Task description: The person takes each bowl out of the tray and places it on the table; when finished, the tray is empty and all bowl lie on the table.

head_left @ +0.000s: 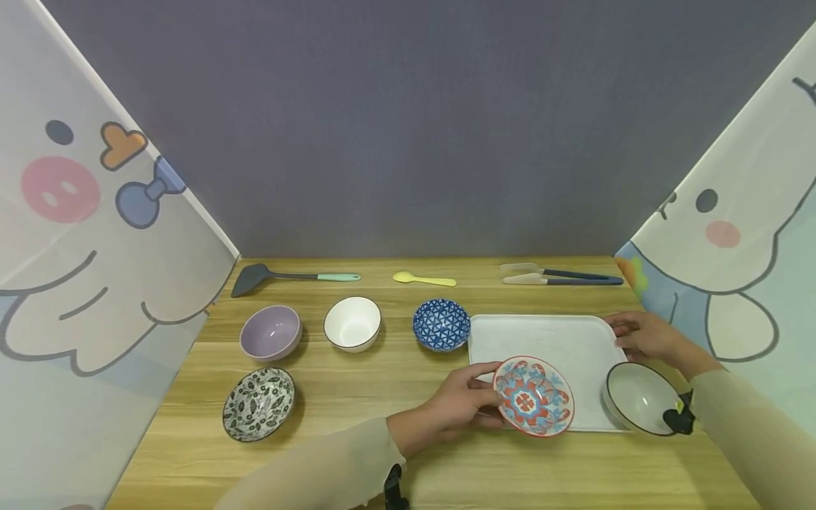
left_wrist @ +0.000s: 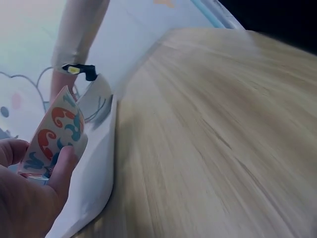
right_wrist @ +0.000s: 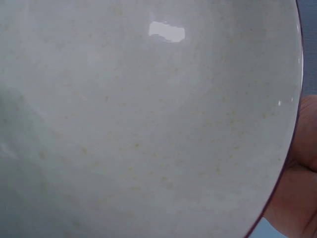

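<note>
My left hand (head_left: 462, 400) grips the left rim of a red-and-blue patterned bowl (head_left: 534, 397), which tilts above the front of a white tray (head_left: 542, 333). In the left wrist view this bowl (left_wrist: 57, 131) is pinched between thumb and fingers. The right hand (head_left: 647, 338) holds the tray's back right corner, its fingers curled at the edge. Below the right wrist, a white bowl with a dark rim (head_left: 640, 398) overlaps the tray's right edge; its speckled inside (right_wrist: 148, 119) fills most of the right wrist view.
Left of the tray stand a blue patterned bowl (head_left: 441, 324), a white bowl (head_left: 353, 324), a purple bowl (head_left: 271, 333) and a black-and-white leaf-patterned bowl (head_left: 259, 404). Along the back lie a spatula (head_left: 293, 276), a yellow spoon (head_left: 423, 279) and tongs (head_left: 564, 280). A grey wall rises behind.
</note>
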